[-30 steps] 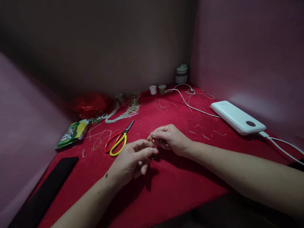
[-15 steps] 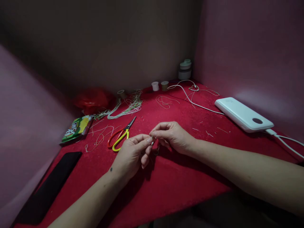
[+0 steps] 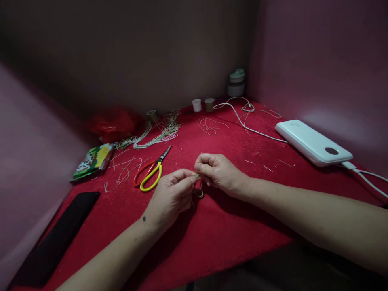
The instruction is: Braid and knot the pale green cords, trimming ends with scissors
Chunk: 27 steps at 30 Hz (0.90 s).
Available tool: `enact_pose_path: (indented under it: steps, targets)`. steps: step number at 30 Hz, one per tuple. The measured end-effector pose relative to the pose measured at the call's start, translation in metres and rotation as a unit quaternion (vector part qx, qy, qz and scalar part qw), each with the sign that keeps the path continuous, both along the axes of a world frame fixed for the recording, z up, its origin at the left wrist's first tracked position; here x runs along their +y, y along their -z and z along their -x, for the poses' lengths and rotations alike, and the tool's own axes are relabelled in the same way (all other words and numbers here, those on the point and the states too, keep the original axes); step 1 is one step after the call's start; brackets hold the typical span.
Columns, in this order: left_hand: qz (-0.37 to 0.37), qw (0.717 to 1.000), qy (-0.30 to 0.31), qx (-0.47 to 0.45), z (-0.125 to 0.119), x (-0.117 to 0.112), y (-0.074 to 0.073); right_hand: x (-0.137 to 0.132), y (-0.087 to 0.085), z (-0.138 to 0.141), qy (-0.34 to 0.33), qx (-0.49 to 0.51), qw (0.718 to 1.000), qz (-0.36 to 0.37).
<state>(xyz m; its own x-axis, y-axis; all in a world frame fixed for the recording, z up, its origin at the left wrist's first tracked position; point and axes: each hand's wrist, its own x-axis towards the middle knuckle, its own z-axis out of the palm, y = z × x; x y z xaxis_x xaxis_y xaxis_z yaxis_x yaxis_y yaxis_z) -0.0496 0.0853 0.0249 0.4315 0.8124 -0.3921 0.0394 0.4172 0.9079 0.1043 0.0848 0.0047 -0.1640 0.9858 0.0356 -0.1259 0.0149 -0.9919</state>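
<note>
Over red cloth (image 3: 239, 226), green cord (image 3: 197, 175) appears pinched between left-hand fingers (image 3: 185, 184).

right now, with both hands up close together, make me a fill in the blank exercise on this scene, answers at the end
The small thing at the fingertips of the left hand, near the right hand, looks ____.
The scissors have one red handle and one ____ handle.
In the picture, the power bank lies nearest the ____ edge.
Toward the back, ____ spools can be seen.

Missing words: green; yellow; right; three.
</note>
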Motion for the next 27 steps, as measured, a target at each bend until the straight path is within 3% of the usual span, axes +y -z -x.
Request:
enact_pose_path:
  steps: [10, 19, 24, 27]
  targets:
    - [0.001, 1.000, 0.020, -0.013, 0.0023, 0.0002, 0.0041, -0.0017, 0.0011, 0.0003, 0.005, -0.003, 1.000, -0.014]
    - [0.004, 1.000, 0.013, -0.002, 0.0015, -0.0032, 0.0045, -0.0067, -0.0022, 0.0038, 0.067, -0.087, 0.991, -0.083]
    - [0.000, 1.000, 0.014, 0.005, 0.0022, -0.0039, 0.0050, -0.0078, -0.0022, 0.0036, 0.050, -0.064, 0.996, -0.038]
    - [-0.003, 1.000, 0.011, 0.009, 0.0017, -0.0046, 0.0051, -0.0069, -0.0018, 0.0032, 0.066, -0.082, 0.993, -0.048]
